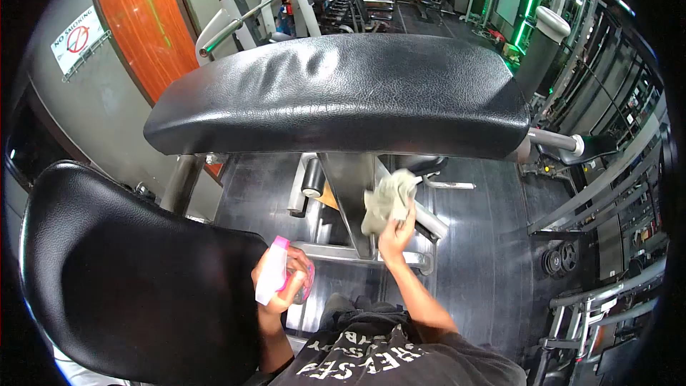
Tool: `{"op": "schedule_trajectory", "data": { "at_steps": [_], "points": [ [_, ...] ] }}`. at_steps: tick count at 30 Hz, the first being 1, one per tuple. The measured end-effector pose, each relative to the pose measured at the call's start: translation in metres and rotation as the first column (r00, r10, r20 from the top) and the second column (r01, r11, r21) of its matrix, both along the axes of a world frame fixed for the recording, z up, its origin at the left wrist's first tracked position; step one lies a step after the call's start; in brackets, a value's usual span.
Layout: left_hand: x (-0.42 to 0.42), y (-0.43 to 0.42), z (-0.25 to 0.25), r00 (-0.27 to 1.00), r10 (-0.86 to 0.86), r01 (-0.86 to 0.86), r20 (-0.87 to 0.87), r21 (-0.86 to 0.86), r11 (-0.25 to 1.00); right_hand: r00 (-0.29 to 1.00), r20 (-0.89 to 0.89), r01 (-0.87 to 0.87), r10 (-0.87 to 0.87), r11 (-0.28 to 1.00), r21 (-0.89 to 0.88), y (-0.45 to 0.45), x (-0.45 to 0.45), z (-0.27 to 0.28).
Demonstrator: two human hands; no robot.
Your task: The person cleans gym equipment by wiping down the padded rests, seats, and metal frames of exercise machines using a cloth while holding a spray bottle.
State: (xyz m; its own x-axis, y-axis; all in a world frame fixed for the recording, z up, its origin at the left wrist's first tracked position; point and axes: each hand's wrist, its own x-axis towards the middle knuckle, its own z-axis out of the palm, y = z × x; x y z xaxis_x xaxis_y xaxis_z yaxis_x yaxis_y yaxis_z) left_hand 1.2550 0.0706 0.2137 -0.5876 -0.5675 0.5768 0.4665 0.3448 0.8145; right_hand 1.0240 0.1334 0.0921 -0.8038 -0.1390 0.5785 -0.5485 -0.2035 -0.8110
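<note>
In the head view, my left hand point(289, 287) is closed around a spray bottle with a white and pink trigger head point(271, 271). The bottle's lower part is mostly hidden by my fingers. My right hand point(397, 239) grips a crumpled pale cloth point(389, 200), held out in front of the machine's upright post. Beyond both hands stretches a long black padded bench pad point(343, 93), its top creased left of the middle. The cloth appears below the pad's near edge; whether it touches the frame I cannot tell. A black seat pad point(150, 300) stands beside my left hand.
Metal frame bars point(329, 251) run low in front of me. Weight plates point(559, 259) and a machine frame point(589, 322) stand at right. A wooden door point(143, 21) and a no-smoking sign point(77, 39) are at left. Dumbbell racks point(334, 3) line the back.
</note>
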Motion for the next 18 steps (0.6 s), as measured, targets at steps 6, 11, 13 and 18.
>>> {"op": "schedule_trajectory", "data": {
  "at_steps": [6,11,13,18],
  "points": [
    [0.006,0.003,-0.012,0.992,0.098,-0.103,0.085,0.048,0.994,0.926,-0.377,0.055,0.029,0.976,0.210,-0.054,-0.002,0.065],
    [0.007,0.002,-0.009,0.993,0.102,-0.104,0.065,0.021,0.994,0.977,-0.214,0.091,-0.008,0.919,0.383,-0.035,0.007,-0.053],
    [0.006,0.000,-0.015,0.996,0.079,-0.082,0.048,0.069,0.994,0.999,-0.033,-0.016,0.032,0.915,0.404,-0.019,0.010,-0.067],
    [0.003,0.000,-0.014,0.998,0.040,-0.044,0.048,0.080,0.996,0.961,0.258,-0.152,0.100,0.970,0.190,-0.011,0.003,0.019]
  ]
}}
